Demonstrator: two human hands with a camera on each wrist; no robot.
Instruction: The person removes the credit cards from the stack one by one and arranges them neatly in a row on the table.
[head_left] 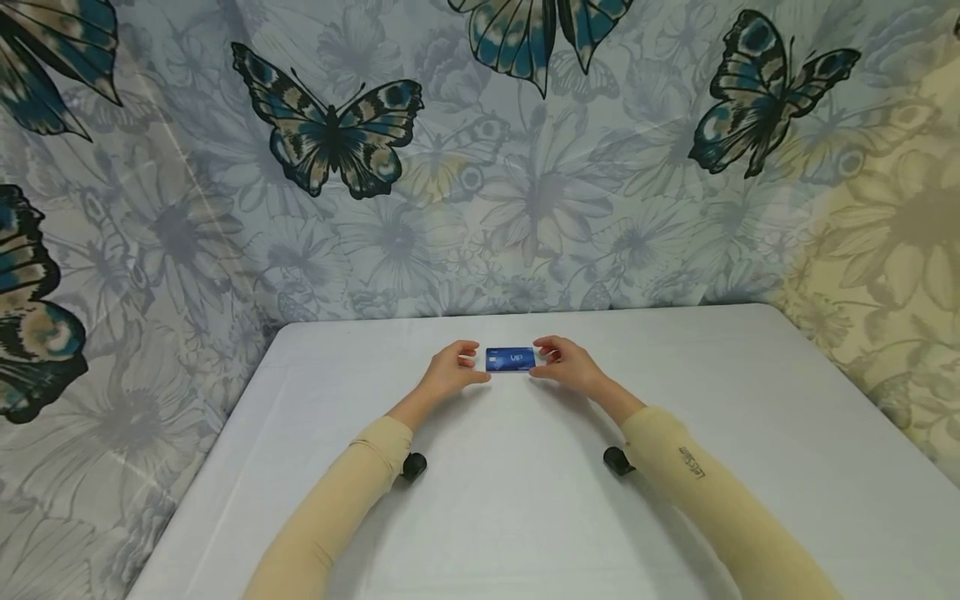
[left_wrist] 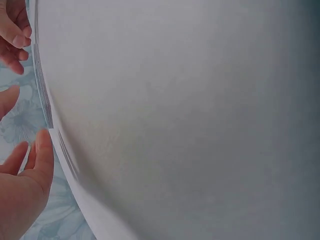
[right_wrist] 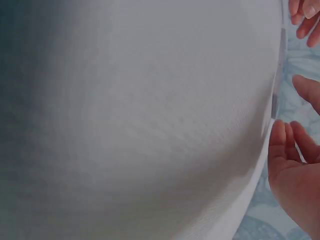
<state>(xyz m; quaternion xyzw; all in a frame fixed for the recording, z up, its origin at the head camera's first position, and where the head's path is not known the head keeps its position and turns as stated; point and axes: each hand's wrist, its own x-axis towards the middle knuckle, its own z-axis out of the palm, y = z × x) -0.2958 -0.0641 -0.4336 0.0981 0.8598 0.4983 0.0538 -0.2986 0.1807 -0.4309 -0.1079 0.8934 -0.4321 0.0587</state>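
Note:
A dark blue card (head_left: 510, 359) with "VIP" in light letters lies near the far edge of the white table. The left hand (head_left: 448, 371) is at its left end, fingers loosely bent and thumb by the near corner. Mirroring it, the right hand (head_left: 573, 367) is at the right end, its thumb close to the other near corner. Neither hand visibly grips the card; whether a thumb touches it I cannot tell. Edge-on in the left wrist view, a thin striped edge (left_wrist: 42, 90) shows between both hands.
The white-covered table (head_left: 525, 500) reaches back to a butterfly-and-flower-print backdrop (head_left: 540, 233). A black wrist device (head_left: 414, 467) sits beside the left cuff, and another black device (head_left: 618, 461) beside the right one.

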